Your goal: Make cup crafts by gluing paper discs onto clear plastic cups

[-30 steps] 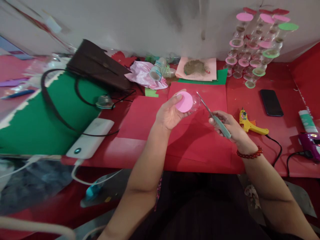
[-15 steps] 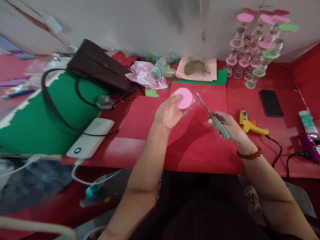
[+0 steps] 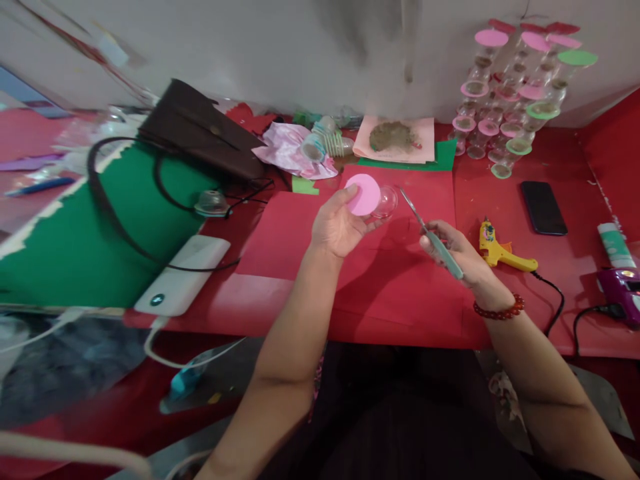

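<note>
My left hand (image 3: 339, 223) is closed around a round pink paper disc (image 3: 363, 195), with the thumb pressed on its face. A clear plastic bottle piece (image 3: 388, 202) shows beside and behind the disc, over my fingertips. My right hand (image 3: 453, 250) grips a pair of scissors (image 3: 443, 253) by the grey-green handles, seen nearly edge-on. Their metal blades point up and left toward the clear piece, with a small gap between them. Below both hands lie red paper sheets (image 3: 400, 280).
Right of my hands lie a yellow glue gun (image 3: 505, 255), a phone (image 3: 543, 207) and a glue stick (image 3: 616, 245). Stacked bottle-piece hourglasses (image 3: 520, 127) stand at the back right. Sand (image 3: 393, 135) rests on pink paper. At left are a brown bag (image 3: 200, 130) and a white power bank (image 3: 183, 277).
The pink disc has shifted slightly left and tilted, showing more of the clear piece. The scissors have drawn a little to the right.
</note>
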`<state>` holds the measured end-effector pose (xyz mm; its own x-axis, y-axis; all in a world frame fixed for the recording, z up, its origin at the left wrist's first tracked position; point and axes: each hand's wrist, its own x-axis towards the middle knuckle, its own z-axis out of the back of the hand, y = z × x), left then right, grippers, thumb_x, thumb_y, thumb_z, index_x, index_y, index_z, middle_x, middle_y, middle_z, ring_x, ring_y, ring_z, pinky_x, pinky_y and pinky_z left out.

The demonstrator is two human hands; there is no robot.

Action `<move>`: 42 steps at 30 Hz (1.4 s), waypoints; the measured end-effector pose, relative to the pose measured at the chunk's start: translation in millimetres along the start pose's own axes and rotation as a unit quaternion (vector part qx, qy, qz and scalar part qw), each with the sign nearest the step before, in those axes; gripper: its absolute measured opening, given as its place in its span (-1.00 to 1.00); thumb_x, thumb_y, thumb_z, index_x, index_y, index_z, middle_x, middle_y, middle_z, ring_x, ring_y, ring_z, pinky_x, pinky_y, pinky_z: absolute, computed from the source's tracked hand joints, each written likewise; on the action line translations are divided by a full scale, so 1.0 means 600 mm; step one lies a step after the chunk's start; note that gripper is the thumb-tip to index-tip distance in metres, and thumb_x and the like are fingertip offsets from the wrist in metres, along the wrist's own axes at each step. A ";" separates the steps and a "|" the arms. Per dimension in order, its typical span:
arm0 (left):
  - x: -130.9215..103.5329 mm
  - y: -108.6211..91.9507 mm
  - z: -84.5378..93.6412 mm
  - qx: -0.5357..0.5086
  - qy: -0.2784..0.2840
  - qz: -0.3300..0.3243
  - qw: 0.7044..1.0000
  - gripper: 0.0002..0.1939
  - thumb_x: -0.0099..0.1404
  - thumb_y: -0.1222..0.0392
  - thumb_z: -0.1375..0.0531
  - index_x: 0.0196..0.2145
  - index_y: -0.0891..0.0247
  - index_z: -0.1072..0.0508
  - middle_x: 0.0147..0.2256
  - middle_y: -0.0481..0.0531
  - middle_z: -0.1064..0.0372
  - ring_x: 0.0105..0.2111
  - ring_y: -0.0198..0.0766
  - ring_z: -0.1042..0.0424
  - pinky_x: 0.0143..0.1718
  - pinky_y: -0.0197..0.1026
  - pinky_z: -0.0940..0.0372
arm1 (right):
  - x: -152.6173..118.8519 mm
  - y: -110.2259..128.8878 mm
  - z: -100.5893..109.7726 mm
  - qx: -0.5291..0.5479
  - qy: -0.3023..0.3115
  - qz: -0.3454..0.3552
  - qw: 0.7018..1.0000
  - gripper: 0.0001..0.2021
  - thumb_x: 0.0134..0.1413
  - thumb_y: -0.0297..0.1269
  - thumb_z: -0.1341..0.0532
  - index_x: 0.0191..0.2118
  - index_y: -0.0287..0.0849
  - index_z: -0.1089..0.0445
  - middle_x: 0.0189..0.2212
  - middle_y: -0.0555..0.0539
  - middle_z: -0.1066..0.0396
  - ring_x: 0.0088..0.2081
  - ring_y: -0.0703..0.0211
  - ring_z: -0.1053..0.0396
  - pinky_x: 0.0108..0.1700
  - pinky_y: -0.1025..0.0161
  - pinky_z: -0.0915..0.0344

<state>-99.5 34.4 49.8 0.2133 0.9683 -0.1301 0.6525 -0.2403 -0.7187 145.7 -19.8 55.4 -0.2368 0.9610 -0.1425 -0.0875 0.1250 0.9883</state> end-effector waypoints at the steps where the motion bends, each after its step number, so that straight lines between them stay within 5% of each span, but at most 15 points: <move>1: -0.001 0.000 -0.002 0.003 -0.003 -0.001 1.000 -0.57 0.27 0.05 -0.35 0.08 0.13 -0.50 -0.14 0.07 -0.66 -0.07 0.00 -0.66 -0.07 -0.01 -0.58 | 0.000 -0.002 0.001 0.005 0.008 -0.001 1.000 -0.47 -0.07 0.18 -0.49 -0.16 -0.11 -0.43 -0.39 0.10 -0.27 -0.49 0.39 -0.12 -0.50 0.33 -0.02; 7: -0.007 0.007 -0.017 0.031 -0.014 -0.011 0.999 -0.61 0.22 0.09 -0.39 0.00 0.12 -0.53 -0.11 0.06 -0.63 -0.04 -0.04 -0.63 -0.05 -0.03 -0.56 | -0.001 -0.009 0.005 0.025 0.044 -0.017 0.999 -0.51 0.04 0.21 -0.42 -0.13 -0.07 -0.40 -0.44 0.13 -0.19 -0.50 0.36 -0.08 -0.49 0.31 0.03; 19: -0.009 0.019 -0.022 0.044 0.030 0.014 0.998 -0.45 0.11 0.10 -0.49 0.05 0.16 -0.53 -0.08 0.08 -0.59 -0.09 -0.08 -0.59 -0.08 -0.03 -0.53 | 0.004 0.005 0.002 0.097 0.027 -0.054 0.993 -0.37 -0.23 0.22 -0.55 -0.22 -0.10 -0.34 -0.49 0.19 -0.17 -0.61 0.48 -0.06 -0.57 0.37 0.11; 34: -0.009 0.006 -0.006 0.049 0.062 0.017 0.997 -0.51 0.18 0.10 -0.43 0.07 0.13 -0.52 -0.11 0.05 -0.58 -0.08 -0.06 -0.58 0.00 0.04 -0.52 | 0.004 0.002 0.005 0.092 0.017 -0.060 0.994 -0.37 -0.29 0.12 -0.60 -0.18 -0.12 -0.40 -0.56 0.20 -0.22 -0.63 0.48 -0.03 -0.61 0.37 0.10; 38: -0.011 0.004 -0.005 0.056 0.087 0.036 0.994 -0.40 0.14 0.21 -0.41 0.15 0.09 -0.47 -0.16 0.01 -0.57 -0.10 -0.08 -0.60 0.03 0.11 -0.53 | 0.004 0.006 0.006 0.084 0.015 -0.051 0.995 -0.39 -0.30 0.10 -0.61 -0.21 -0.13 -0.41 -0.58 0.21 -0.20 -0.62 0.47 -0.04 -0.61 0.37 0.10; 42: -0.011 0.001 -0.005 0.067 0.076 0.033 0.994 -0.34 0.11 0.30 -0.39 0.18 0.09 -0.44 -0.25 -0.06 -0.54 -0.20 -0.19 -0.60 -0.04 -0.02 -0.56 | 0.004 0.010 0.005 0.091 0.001 -0.052 0.994 -0.40 -0.34 0.06 -0.62 -0.23 -0.13 -0.41 -0.55 0.19 -0.24 -0.60 0.47 -0.05 -0.61 0.38 0.08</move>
<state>-98.2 27.5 52.0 0.3658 0.9270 -0.0831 0.5329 -0.2819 -0.7978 147.6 -16.0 61.4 -0.2383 0.9398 -0.2451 0.0655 0.2673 0.9614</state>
